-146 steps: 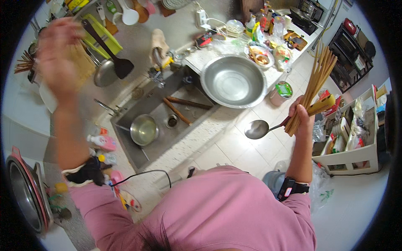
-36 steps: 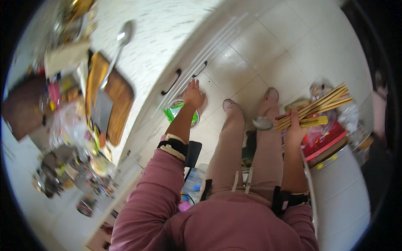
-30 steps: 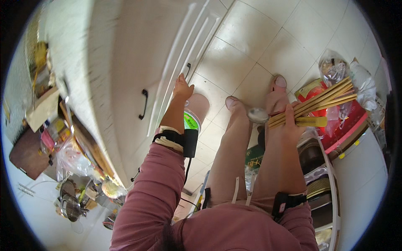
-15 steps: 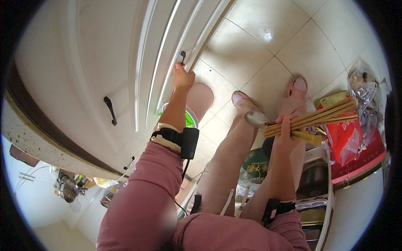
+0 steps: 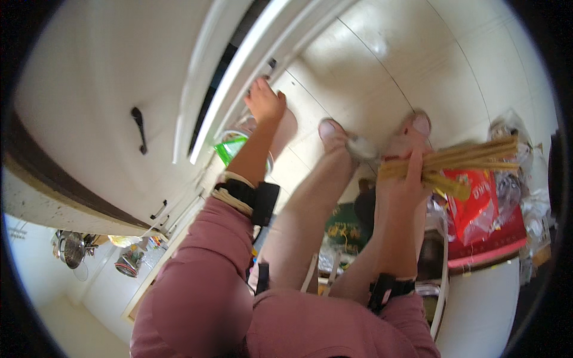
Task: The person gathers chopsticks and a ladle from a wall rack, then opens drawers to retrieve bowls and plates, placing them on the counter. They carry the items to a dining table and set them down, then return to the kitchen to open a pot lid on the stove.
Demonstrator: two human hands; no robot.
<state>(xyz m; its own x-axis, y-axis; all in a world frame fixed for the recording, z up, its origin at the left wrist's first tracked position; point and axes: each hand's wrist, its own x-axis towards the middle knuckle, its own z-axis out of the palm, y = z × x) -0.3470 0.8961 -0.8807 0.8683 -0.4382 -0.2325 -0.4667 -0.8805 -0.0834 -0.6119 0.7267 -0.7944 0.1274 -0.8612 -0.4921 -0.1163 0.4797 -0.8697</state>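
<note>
My left hand (image 5: 265,101) is at the front of a white drawer (image 5: 239,77), its fingers stretched out and apart just below the small dark handle (image 5: 273,63). A dark gap shows behind the drawer front, which stands partly pulled out. My right hand (image 5: 409,176) is closed around a bundle of wooden chopsticks (image 5: 477,154). A metal spoon (image 5: 362,147), blurred, sticks out of the same grip to the left. A flat yellow piece (image 5: 450,186) lies along the underside of the bundle, its kind unclear.
A bin (image 5: 246,126) with a green bag stands under my left forearm. To the right are a red plastic bag (image 5: 474,200) on a red box (image 5: 486,244) and clear bags. Beside my legs is an open drawer (image 5: 443,262) with containers. A speckled counter edge (image 5: 36,179) curves along the left.
The drawer has come outward, opening a dark gap behind its front. My left hand has gone from the handle to just below it. My right hand still holds the chopsticks and spoon.
</note>
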